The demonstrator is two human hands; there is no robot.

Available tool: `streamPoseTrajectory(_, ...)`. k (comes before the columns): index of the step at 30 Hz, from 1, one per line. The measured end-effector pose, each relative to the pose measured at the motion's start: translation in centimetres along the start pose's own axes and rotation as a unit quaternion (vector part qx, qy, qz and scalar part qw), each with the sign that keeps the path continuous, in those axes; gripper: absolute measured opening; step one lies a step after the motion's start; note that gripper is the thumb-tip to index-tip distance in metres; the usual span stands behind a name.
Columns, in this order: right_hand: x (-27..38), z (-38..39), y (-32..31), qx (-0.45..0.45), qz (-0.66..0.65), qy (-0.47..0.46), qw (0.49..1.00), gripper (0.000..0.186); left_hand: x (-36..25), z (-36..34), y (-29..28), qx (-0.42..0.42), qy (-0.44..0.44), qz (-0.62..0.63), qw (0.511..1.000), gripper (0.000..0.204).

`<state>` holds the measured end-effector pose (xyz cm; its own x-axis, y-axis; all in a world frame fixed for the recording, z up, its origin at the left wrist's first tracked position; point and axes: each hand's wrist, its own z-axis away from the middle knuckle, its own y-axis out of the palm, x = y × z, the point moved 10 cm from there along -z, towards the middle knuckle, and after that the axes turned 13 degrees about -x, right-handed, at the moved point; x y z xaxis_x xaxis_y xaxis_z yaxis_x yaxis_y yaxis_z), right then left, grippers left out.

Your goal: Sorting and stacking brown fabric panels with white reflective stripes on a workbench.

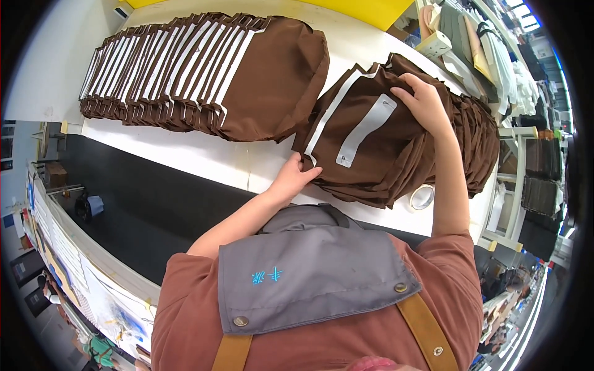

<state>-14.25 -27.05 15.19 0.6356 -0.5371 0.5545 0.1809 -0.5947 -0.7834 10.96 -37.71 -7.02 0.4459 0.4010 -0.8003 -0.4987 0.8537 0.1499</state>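
Observation:
A stack of brown fabric pieces (383, 161) lies on the white table in front of me, its layers bunched toward the right. The top piece has a white strip along its left edge and a pale grey strip (366, 131) across it. At the near left corner, my left hand (294, 179) pinches the fabric's edge between thumb and fingers. Resting on the far part of the same stack is my right hand (426, 106), its thumb and forefinger apart on the cloth. The undersides of the fingers are hidden.
To the left lies a long overlapping row of brown fabric pieces (272, 80) with white edge strips. A roll of tape (422, 197) sits by the stack's near right side. Hanging fabrics and a white rack (515, 179) stand at the right.

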Motion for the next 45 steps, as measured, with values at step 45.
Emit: streamPoseTrajectory(45, -2.4, 3.6, -18.1, -0.067, 0.067, 0.094, 0.991, 0.021, -8.9, 3.6, 6.2, 0.211, 0.036, 0.099, 0.972, 0.009)
